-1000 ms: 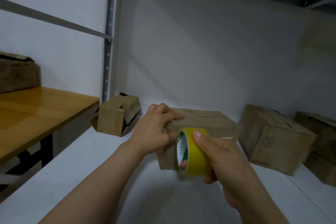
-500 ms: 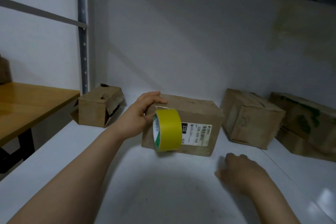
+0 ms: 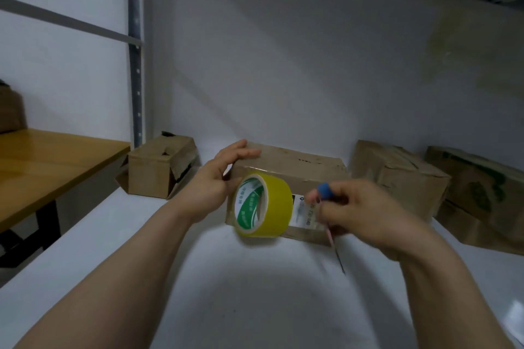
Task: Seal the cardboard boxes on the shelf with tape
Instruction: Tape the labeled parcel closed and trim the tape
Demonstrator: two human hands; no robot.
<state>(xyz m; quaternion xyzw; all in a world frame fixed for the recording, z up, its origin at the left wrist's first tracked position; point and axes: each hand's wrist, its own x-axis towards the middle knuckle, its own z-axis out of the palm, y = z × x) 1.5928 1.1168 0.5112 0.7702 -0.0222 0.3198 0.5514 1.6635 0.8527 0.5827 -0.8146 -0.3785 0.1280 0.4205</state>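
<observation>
Newly pinched in right hand (image 3: 368,215) — blue-capped tool (image 3: 324,190), upright, tip down below fingers, cap above. Left hand (image 3: 218,178) straight-fingered on box (image 3: 297,167) — tape roll (image 3: 263,204) beside thumb.

Brown cardboard boxes on the white shelf (image 3: 255,292): four. From left to right: small box with torn-open flaps (image 3: 153,170), flat box with a white label (image 3: 297,167), crumpled box (image 3: 397,176), green-printed box (image 3: 479,190). Possible fifth beneath the last, not distinguishable. Brown cardboard box on a table (image 3: 10,110): one, cut off by the frame edge. Orange wooden table (image 3: 56,156): one. Roll of yellow tape (image 3: 278,201): one. Thin pink tool with a round blue cap (image 3: 324,187): one. Bare hands: two, left hand (image 3: 212,187) and right hand (image 3: 365,212). Grey perforated metal upright (image 3: 138,65): one.
</observation>
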